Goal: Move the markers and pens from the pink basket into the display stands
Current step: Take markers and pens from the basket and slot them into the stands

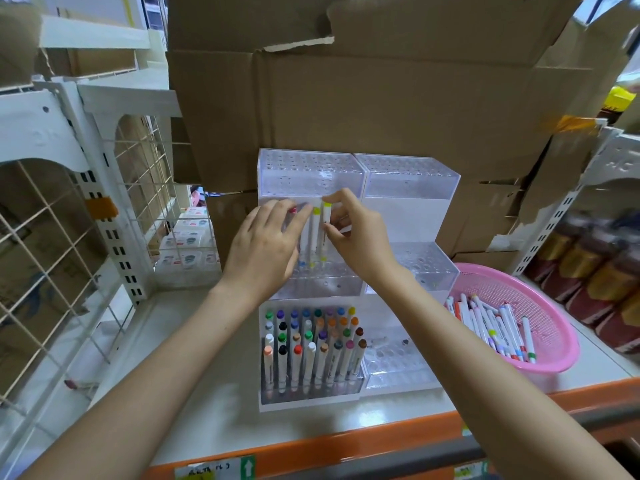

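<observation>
A tiered clear acrylic display stand stands on the shelf in front of cardboard boxes. Its bottom left tier is full of upright markers with coloured caps. On the middle left tier, my right hand pinches a white marker with a yellow-green cap, its lower end in a hole. Another yellow-capped marker stands beside it. My left hand holds a bunch of markers, a red cap showing at my fingertips. The pink basket at the right holds several white markers.
White wire-grid shelving rises at the left. Cardboard boxes form a wall behind the stand. Dark packaged goods fill the shelf at the far right. The shelf's orange front edge runs below my arms.
</observation>
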Action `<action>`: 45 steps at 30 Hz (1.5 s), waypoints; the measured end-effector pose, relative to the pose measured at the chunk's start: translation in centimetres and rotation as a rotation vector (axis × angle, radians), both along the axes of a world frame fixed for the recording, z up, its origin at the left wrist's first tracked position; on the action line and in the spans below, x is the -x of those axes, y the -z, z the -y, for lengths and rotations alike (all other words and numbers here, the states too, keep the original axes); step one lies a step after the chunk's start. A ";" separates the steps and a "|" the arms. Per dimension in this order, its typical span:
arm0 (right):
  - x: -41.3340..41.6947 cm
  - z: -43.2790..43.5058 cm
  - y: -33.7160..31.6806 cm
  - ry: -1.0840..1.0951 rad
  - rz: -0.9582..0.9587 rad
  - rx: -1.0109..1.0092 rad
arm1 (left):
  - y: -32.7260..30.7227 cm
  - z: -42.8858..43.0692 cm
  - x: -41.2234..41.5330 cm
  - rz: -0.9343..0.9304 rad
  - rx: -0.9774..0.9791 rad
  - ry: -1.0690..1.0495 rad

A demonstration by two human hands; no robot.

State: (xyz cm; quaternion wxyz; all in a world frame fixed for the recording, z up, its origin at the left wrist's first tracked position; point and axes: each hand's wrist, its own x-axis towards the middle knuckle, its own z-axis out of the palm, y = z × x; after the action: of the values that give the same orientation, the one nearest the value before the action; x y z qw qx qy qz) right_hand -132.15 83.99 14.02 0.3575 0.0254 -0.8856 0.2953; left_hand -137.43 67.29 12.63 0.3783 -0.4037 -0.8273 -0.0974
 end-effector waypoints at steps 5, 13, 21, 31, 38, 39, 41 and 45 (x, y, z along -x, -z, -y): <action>-0.1 0.0 0.5 0.046 0.036 -0.037 | -0.1 0.1 -0.1 0.006 0.009 -0.004; -0.9 -0.3 -0.1 0.052 0.058 -0.120 | -0.3 0.0 -0.3 0.042 0.026 -0.028; -4.0 -2.1 0.1 0.158 0.156 -0.371 | -0.4 -1.6 -2.4 0.102 -0.045 -0.081; -11.7 -10.5 2.2 0.311 0.265 -0.385 | 1.4 -11.5 -10.0 0.227 0.047 0.100; -19.1 -18.8 4.6 0.425 0.399 -0.305 | 3.1 -20.6 -15.5 0.225 0.101 0.203; -19.9 -19.9 5.0 0.433 0.414 -0.293 | 3.4 -21.9 -16.2 0.227 0.124 0.224; -21.2 -22.0 5.8 0.459 0.454 -0.276 | 4.4 -24.3 -17.4 0.232 0.172 0.249; -22.3 -24.6 7.8 0.480 0.566 -0.241 | 6.5 -27.3 -18.4 0.327 0.258 0.236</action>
State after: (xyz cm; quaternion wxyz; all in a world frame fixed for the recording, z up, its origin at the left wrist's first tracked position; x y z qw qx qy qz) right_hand -109.86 108.63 6.24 0.1525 -0.2232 -0.9583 0.0926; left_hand -119.05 94.63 6.14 0.1707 -0.5214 -0.8302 -0.0985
